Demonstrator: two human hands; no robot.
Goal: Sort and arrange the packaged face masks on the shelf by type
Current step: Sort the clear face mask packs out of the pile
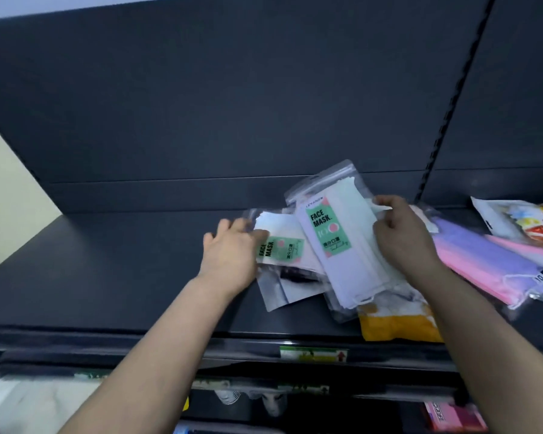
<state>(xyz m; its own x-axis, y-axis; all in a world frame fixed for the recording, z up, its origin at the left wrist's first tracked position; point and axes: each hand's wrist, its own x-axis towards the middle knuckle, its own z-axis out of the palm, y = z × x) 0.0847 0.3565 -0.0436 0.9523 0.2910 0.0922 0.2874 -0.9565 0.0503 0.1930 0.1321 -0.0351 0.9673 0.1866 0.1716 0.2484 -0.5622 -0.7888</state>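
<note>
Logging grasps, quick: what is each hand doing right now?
Left hand: closed on the smaller green-label mask pack.
Right hand: closed on the larger green-label mask pack.

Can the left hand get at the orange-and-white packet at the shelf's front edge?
Probably yes: the orange-and-white packet has its near half bare, though the white mask pack overlaps its far edge. The left hand must release its pack first.

The right hand point(402, 236) covered the right side of the white mask pack point(342, 245), its fingertips hidden behind the edge. An orange pack point(398, 324) lay mostly buried under it. At the right edge, a printed pack point(527, 223) was cut off. The price label point(314, 353) on the shelf point(107, 270) was too blurred to read.
</note>
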